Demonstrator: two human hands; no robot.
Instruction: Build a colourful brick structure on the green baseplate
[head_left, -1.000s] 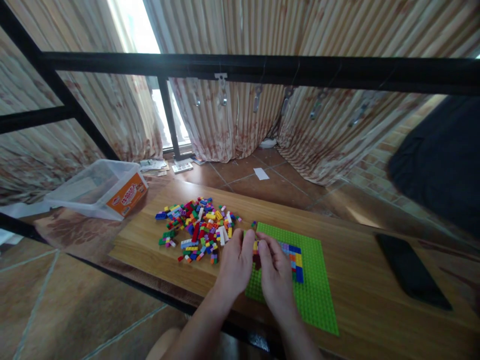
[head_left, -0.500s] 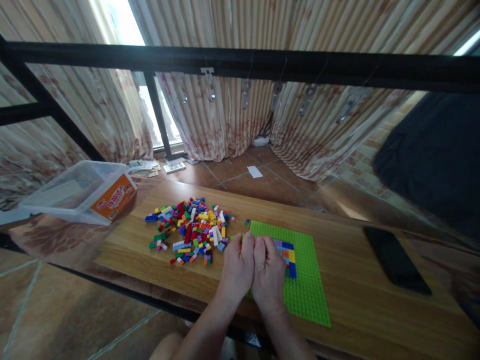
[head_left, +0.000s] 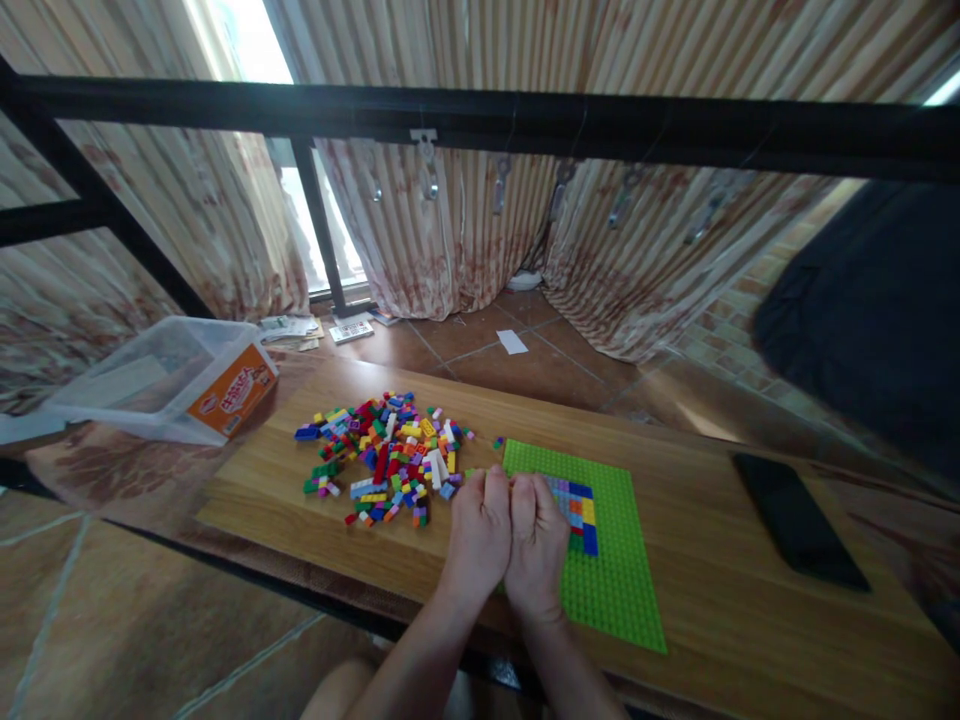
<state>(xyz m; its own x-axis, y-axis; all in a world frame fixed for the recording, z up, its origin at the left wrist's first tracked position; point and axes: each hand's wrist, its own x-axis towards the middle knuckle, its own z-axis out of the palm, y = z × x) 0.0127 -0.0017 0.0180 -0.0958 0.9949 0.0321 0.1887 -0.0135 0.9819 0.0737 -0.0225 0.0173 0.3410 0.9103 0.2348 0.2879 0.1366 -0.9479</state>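
Note:
My left hand [head_left: 481,525] and my right hand [head_left: 537,535] are pressed side by side, both with fingers curled closed, over the left part of a green baseplate [head_left: 622,590]. Whatever sits between the fingertips, if anything, is hidden. A flat patch of coloured bricks [head_left: 589,515], with blue, yellow, orange and red showing, is fixed on the baseplate; my right hand covers its left part. Left of my hands lies a loose pile of small toy bricks [head_left: 386,455] in many colours.
The wooden board [head_left: 720,610] carries everything, with a black phone [head_left: 799,520] at its right. A clear plastic bin [head_left: 157,385] with an orange label stands at the left. A black metal rail [head_left: 480,115] with hanging hooks crosses beyond the board, before striped curtains [head_left: 450,240].
The whole view has shifted slightly. My hands stay pressed together in nearly the same place, and the bricks look unchanged.

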